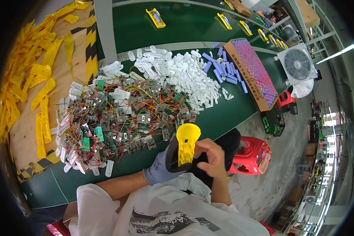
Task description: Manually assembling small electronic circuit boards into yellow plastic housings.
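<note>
My left hand (163, 164), in a grey glove with a dark palm, is closed around a yellow plastic torch housing (187, 147). The housing stands upright with its wide round head up and its ribbed inside showing. Just to the right is my bare right hand (213, 157), its fingers bent and a gap between forefinger and thumb. Its fingertips come close to the housing's edge; whether they touch it I cannot tell. Beyond the left hand lies a heap of wired circuit boards (122, 114) with red and yellow leads.
White plastic parts (185, 74) are piled behind the boards. Loose purple battery cells (224, 67) lie beside a cardboard box (247, 76) full of cells. Yellow shells (43, 74) cover a wooden board at left. A red stool (249, 155) and a fan (297, 63) stand at right.
</note>
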The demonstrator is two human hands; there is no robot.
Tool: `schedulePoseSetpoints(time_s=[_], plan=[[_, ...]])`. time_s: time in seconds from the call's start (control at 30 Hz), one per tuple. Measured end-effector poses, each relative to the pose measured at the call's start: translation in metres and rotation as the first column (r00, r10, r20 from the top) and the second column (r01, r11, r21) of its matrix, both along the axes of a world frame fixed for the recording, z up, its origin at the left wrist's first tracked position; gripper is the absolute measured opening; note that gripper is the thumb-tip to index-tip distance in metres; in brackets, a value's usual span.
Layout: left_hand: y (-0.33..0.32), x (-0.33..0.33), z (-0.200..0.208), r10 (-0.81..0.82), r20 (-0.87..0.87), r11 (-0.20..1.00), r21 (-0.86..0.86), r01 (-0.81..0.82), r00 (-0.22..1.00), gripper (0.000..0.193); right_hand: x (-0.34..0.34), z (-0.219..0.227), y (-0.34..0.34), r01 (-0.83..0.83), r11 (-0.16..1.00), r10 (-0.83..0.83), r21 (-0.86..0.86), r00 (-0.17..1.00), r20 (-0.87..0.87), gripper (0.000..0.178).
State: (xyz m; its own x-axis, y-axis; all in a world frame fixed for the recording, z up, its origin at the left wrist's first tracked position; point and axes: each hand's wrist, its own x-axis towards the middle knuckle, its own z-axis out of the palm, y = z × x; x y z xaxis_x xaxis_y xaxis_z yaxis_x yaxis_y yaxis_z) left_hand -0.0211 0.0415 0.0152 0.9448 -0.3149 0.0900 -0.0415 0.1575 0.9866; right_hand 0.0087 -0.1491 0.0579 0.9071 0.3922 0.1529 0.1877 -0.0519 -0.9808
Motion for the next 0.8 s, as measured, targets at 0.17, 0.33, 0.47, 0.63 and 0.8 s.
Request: schedulePoseSetpoints(time_s=[0.17,0.33,0.47,0.63,0.8], plan=[[0.001,-0.006,-0.01,-0.069,0.229,0.979,0.204,0.021,0.971,0.06,0.107,0.027,0.015,0.179,0.978,-0.173,-0.111,0.983,0.058,0.022],[0.0,-0.014,-0.035,-0.019,0.667,0.926,0.292,-0.238,0.745,0.059,0.213,0.034,0.113,0.22,0.672,0.033,-0.707,0.945,0.326,0.033],[0.003,-0.007,-0.019,-0.06,0.608,0.934,0.313,-0.17,0.791,0.065,0.236,0.009,0.148,0.199,0.24,0.249,-0.95,0.933,0.258,0.038],[0.0,-0.011,-0.035,0.145,0.448,0.975,0.087,-0.205,0.882,0.051,0.232,0.014,0.132,0.13,0.509,0.221,-0.851,0.936,0.275,0.026],[-0.005,-0.007,-0.027,0.39,0.391,0.893,0.061,-0.446,0.834,0.043,0.213,0.034,0.1,0.092,0.92,0.043,-0.381,0.943,0.331,0.02]])
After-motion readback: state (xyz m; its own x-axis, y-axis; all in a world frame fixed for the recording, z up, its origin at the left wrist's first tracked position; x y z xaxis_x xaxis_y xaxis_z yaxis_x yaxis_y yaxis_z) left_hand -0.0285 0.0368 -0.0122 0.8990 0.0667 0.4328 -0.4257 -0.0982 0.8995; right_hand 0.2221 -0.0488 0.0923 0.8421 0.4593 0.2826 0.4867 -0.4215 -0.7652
